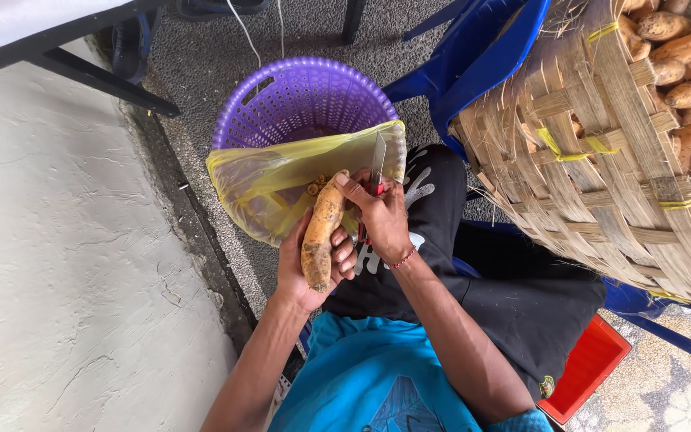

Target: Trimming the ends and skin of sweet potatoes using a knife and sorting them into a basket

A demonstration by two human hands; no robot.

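Orange-brown and spotted, the sweet potato (321, 236) lies lengthwise in my left hand (301, 268), whose fingers are curled up around its lower half from beneath. Its top end points toward twelve o'clock, over the mouth of the yellow plastic bag (265, 180). My right hand (381, 220) is closed around a knife (377, 164) with a red handle; the thumb presses on the upper tip of the sweet potato, and the blade stands up toward twelve o'clock just beside it. A red bead bracelet (404, 258) sits on that wrist.

The bag is stretched over the near rim of a purple plastic basket (301, 100), which stands on the grey floor at twelve o'clock from my hands. A few small cut pieces (313, 188) lie inside the bag, just above the sweet potato's tip.

At two to three o'clock a large woven bamboo basket (601, 152) leans on a blue chair (481, 56), holding many more sweet potatoes (689, 72). A red container (589, 364) sits at five o'clock, beside my dark trousers.
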